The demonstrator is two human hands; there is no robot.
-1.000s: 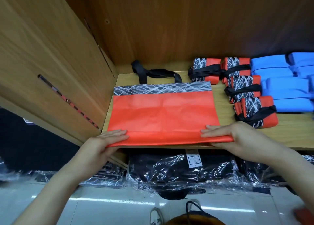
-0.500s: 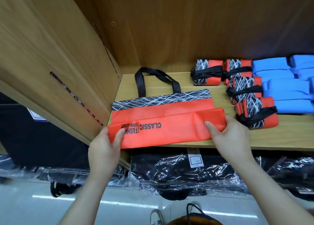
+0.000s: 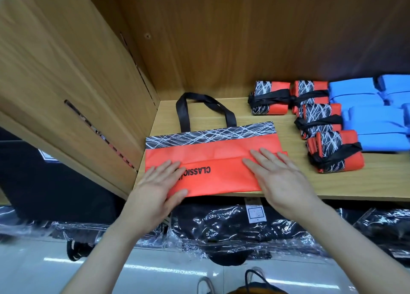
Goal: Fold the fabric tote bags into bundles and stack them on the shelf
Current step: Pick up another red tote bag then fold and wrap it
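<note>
Right now the orange tote bag [image 3: 221, 152] lies flat at the front left corner of the wooden shelf [image 3: 359, 186], its black handles [image 3: 206, 106] pointing towards the back wall and its black-and-white scribble band just below them. The lower part of the bag is folded up over itself, so a long flap runs along the shelf's front edge with the word "CLASSIC" showing upside down. The left hand [image 3: 155, 190] rests on the flap's left end, fingers [image 3: 169, 167] straight and close together on top of the fabric, covering the start of the print, with the thumb lying along the flap's front edge. The right hand [image 3: 282, 182] lies flat on the flap's right end, fingers [image 3: 265, 158] straight and slightly spread, their tips reaching past the flap's upper edge onto the layer beneath. Neither hand grips anything; both just press down. Just to the right of the bag sit four orange bundles [image 3: 332, 152] tied with their black straps, and beyond them blue bundles [image 3: 377, 120]. Below the shelf lie black packs in clear plastic [image 3: 221, 227].
</note>
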